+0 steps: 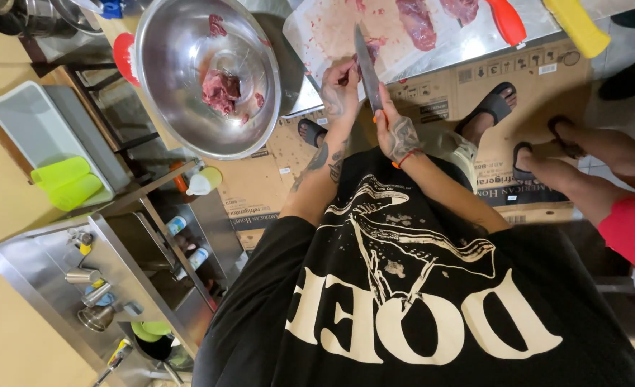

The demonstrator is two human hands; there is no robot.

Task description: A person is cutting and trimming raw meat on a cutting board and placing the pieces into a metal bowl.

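My right hand (397, 135) grips the handle of a long knife (367, 66), whose blade points away from me. My left hand (340, 87) is closed on the middle of the blade, with its fingers pinching the steel. Both hands are held in front of my black printed shirt, over the near edge of a steel counter. A white cutting board (332, 32) smeared red lies just beyond the knife tip and carries strips of raw meat (416, 21). To the left, a large steel bowl (170, 107) holds a lump of raw meat (220, 90).
A red-handled tool (507, 21) and a yellow one (579, 29) lie at the counter's far side. Flattened cardboard (525, 72) covers the floor. Another person's sandalled feet (522, 161) stand at right. At left are a grey tub (27, 125), green cups (66, 183) and a steel shelf (59, 279).
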